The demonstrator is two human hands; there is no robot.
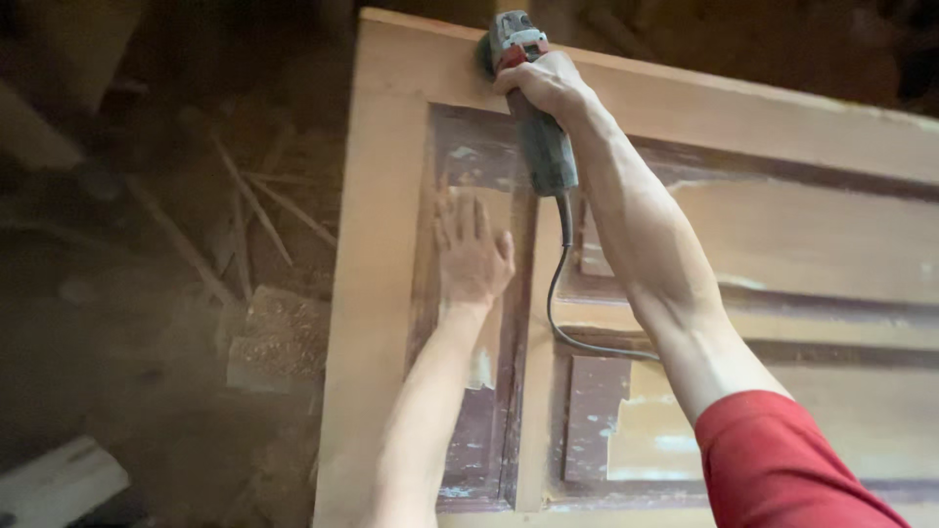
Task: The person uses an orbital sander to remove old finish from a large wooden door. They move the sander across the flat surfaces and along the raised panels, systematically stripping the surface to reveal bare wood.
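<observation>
Sawdust and thin wood strips cover the dark floor beside a big wooden door that lies flat, maybe on a bench hidden under it. Its frame is bare, pale and smooth, but the sunken panels wear patches of old dark brown paint, flaky and rough. The right hand is wrapped tight around a grey angle grinder with a red part near its head, and the head sits on the top rail of the door. A black cord loops down from the tool over the middle post. The left hand lies flat, fingers spread, pressing on a half-cleaned panel. To do this well, it seems best to keep the disc flat and moving, push lightly so it makes no dips, hold the door steady with the flat hand, and keep the cord and fingers away from the spinning head. A red sleeve covers the right upper arm.
</observation>
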